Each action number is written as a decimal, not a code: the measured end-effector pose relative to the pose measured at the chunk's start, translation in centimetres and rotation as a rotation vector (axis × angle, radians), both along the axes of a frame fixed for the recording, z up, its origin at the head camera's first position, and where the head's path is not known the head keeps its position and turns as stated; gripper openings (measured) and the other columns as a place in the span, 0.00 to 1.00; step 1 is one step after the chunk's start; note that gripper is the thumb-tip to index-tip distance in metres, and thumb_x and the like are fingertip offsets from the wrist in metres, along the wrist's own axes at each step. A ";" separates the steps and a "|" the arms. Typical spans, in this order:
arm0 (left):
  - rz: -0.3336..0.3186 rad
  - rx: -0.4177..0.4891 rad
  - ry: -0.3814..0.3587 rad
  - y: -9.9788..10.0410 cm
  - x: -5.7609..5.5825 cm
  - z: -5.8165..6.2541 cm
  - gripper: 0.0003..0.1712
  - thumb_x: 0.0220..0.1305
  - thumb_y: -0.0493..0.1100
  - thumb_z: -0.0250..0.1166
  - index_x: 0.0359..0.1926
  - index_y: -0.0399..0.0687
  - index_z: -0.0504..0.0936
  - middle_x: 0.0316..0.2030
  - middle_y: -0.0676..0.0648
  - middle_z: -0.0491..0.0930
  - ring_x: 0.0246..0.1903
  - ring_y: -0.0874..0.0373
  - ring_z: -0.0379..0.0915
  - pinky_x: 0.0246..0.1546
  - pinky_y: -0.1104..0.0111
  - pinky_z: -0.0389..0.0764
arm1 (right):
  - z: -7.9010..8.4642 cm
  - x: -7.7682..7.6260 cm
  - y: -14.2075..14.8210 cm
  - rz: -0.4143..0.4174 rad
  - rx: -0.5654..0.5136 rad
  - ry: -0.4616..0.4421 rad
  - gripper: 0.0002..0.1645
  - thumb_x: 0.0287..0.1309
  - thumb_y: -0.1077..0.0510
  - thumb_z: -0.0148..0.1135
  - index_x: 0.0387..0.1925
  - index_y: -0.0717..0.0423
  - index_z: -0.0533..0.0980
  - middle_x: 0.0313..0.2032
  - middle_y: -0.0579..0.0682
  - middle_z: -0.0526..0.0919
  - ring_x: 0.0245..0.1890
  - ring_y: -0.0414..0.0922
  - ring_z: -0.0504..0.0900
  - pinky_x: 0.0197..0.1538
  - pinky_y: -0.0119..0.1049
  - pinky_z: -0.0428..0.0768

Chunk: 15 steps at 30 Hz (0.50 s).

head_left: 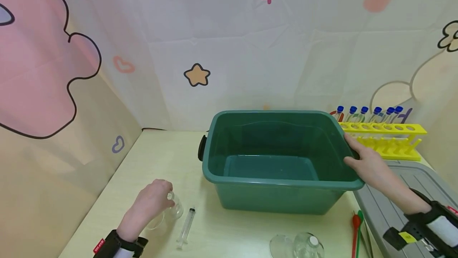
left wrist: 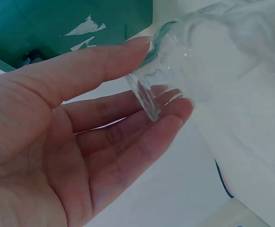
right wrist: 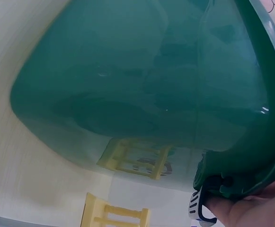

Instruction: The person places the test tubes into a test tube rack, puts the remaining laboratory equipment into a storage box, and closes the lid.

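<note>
A large green plastic tub (head_left: 272, 194) stands on the table, its inside bare. My right hand (head_left: 368, 162) grips its right end at the rim and black handle; in the right wrist view the fingers (right wrist: 241, 210) are partly hidden beneath the rim. At the left, my left hand (head_left: 154, 198) holds a clear glass flask (head_left: 176, 209) by its neck. In the left wrist view, the thumb and fingers curl around the flask's flared lip (left wrist: 146, 97). A round clear glass outline (head_left: 156, 222) shows beside the hand. Next to it lies a clear syringe (head_left: 186, 228).
A yellow test tube rack (head_left: 397, 142) with several blue-capped tubes (head_left: 375, 114) stands behind right. A grey ribbed lid (head_left: 411, 174) lies at the right, beside red (head_left: 356, 226) and green plastic utensils. Near the front are a clear glass vessel (head_left: 304, 246) and a clear disc (head_left: 279, 246).
</note>
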<state>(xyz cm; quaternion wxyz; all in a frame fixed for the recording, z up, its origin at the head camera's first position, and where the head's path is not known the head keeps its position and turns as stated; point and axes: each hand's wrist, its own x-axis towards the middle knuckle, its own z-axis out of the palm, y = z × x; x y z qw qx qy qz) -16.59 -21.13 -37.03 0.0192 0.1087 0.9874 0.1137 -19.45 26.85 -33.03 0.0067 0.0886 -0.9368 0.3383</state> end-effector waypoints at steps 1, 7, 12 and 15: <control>-0.002 0.002 0.009 0.0 0.0 0.2 0.11 0.40 0.35 0.72 0.24 0.39 0.76 0.26 0.47 0.75 0.24 0.55 0.70 0.21 0.63 0.72 | 0.0 0.0 0.0 0.003 0.001 -0.001 0.37 0.63 0.66 0.44 0.65 0.70 0.38 0.57 0.79 0.51 0.36 0.61 0.76 0.36 0.48 0.77; -0.030 0.018 0.069 -0.2 -0.3 2.5 0.10 0.41 0.34 0.71 0.26 0.37 0.77 0.28 0.44 0.77 0.26 0.50 0.74 0.24 0.60 0.74 | 0.0 0.0 0.0 0.010 0.005 0.008 0.37 0.63 0.66 0.43 0.65 0.69 0.37 0.58 0.78 0.49 0.40 0.65 0.73 0.38 0.51 0.75; -0.062 -0.013 0.107 -0.4 -1.3 4.9 0.09 0.42 0.34 0.70 0.24 0.39 0.76 0.24 0.47 0.74 0.25 0.53 0.72 0.22 0.61 0.72 | 0.0 -0.1 0.0 0.017 0.001 0.019 0.37 0.62 0.67 0.43 0.65 0.69 0.37 0.59 0.78 0.49 0.43 0.68 0.71 0.40 0.55 0.72; -0.093 -0.045 0.132 -0.5 -2.1 6.5 0.09 0.43 0.35 0.70 0.26 0.37 0.78 0.25 0.46 0.75 0.26 0.52 0.72 0.25 0.61 0.73 | -0.1 -0.1 0.0 0.021 -0.003 0.026 0.37 0.61 0.67 0.42 0.65 0.70 0.38 0.58 0.78 0.49 0.44 0.68 0.69 0.41 0.57 0.71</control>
